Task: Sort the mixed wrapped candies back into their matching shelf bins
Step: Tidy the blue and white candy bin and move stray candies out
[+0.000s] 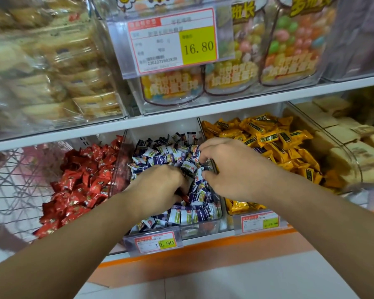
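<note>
In the middle bin point(203, 223) — both hands digging

Left hand point(160, 186) curling round a red candy point(184, 199); right hand point(231, 169) pinching something dark — red bin point(78, 182) lying leftward

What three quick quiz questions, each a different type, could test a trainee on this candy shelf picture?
1. True or false: both hands are in the clear plastic middle bin of blue-and-white wrapped candies.
2. Which colour are the wrapped candies in the bin right of the middle one? A red, B yellow, C green.
3. Fill in: the price tag on the front of the middle bin reads ____.

Key: 1 true: the left hand and the right hand both reach into it. 2 B: the yellow wrapped candies. 3 19.90.
</note>
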`<state>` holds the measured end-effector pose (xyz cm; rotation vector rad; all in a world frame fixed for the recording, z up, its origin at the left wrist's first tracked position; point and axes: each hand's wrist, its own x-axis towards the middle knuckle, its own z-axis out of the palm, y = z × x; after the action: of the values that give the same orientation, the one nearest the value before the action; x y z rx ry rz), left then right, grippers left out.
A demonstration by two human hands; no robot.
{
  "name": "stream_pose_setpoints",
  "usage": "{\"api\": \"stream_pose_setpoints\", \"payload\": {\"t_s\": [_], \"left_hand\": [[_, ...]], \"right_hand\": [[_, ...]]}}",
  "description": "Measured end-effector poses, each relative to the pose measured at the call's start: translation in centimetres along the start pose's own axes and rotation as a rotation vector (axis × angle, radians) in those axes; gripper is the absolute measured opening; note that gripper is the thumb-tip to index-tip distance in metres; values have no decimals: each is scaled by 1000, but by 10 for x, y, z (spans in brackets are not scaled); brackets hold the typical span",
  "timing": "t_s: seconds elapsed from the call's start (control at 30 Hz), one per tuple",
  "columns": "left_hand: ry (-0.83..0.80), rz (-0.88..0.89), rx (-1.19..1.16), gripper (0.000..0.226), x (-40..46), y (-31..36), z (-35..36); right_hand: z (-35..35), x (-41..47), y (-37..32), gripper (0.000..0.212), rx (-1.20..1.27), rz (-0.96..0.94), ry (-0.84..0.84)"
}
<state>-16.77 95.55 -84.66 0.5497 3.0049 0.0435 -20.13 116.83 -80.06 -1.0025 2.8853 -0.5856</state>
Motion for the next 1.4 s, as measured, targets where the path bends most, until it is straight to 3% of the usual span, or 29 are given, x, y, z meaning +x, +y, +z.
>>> {"api": "stream_pose_setpoints", "payload": {"t_s": [0.2, 0.43, 0.63, 0.77, 0.93, 1.1, 1.4], "left_hand": [[114, -85, -130, 13, -5, 4, -7], [530, -401, -408, 7, -58, 9, -44], [716, -630, -386, 7, -121, -28, -54], [594, -690, -184, 32, -137, -49, -44], [417, -365, -280, 49, -126, -42, -30], [244, -240, -198, 69, -115, -44, -5], [173, -258, -230, 69, -118, -48, -10]], "right_hand": [[1, 1, 1, 22, -12, -13, -3], [-1, 1, -5, 28, -41, 1, -11], [3, -1, -14, 31, -79, 29, 8], [9, 5, -21, 43, -113, -13, 69], [27, 17, -55, 54, -62, -248, -76], [57, 41, -72, 65, -244, -318, -231], [53, 60, -54, 29, -484, -117, -118]]}}
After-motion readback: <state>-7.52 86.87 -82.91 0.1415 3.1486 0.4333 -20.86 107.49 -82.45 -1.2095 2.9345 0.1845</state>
